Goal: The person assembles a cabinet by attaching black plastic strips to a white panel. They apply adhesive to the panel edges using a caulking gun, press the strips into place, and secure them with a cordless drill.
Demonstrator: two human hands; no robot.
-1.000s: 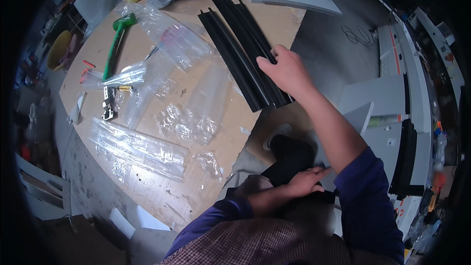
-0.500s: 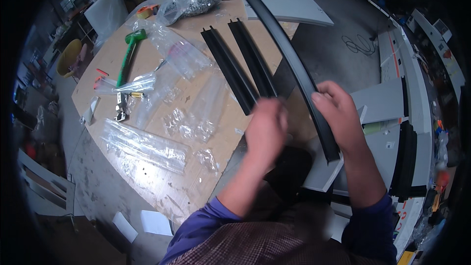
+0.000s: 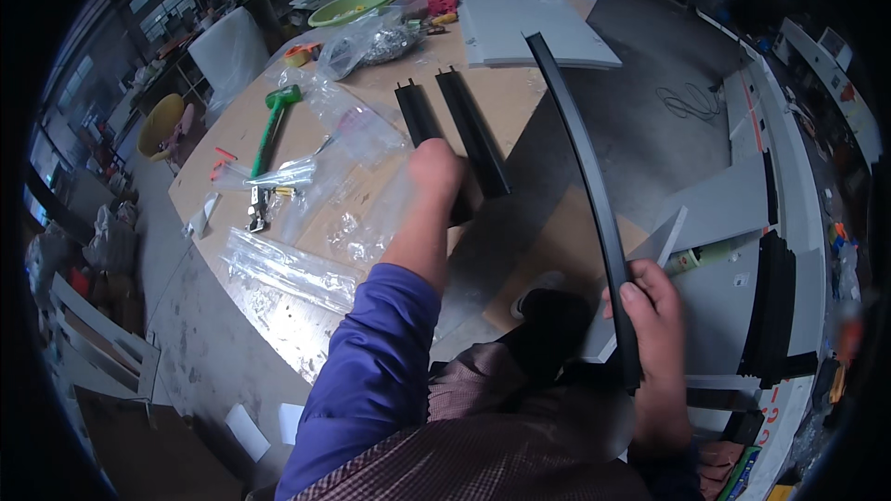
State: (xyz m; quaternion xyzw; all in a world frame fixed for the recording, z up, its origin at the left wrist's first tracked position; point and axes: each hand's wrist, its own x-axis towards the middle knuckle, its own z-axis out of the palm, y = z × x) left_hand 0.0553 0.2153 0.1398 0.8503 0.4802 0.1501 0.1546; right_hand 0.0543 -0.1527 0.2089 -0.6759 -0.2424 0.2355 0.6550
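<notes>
A long, slim black profile strip slants up from near my body toward the far side. My right hand grips it near its lower end, thumb on top. Two shorter black profile strips lie side by side on the table, their near ends at its edge. My left hand is over the middle of the left short strip; its fingers are hidden and blurred. The right short strip lies just beyond that hand, untouched.
On the wooden table lie a green mallet, clear plastic bags, a bag of metal parts, a green basin and pale panels. More panels and black strips stand at the right.
My left hand has moved left onto the left short strip. My right hand has lowered with the long strip, bringing it nearer my body. The view has shifted somewhat.
</notes>
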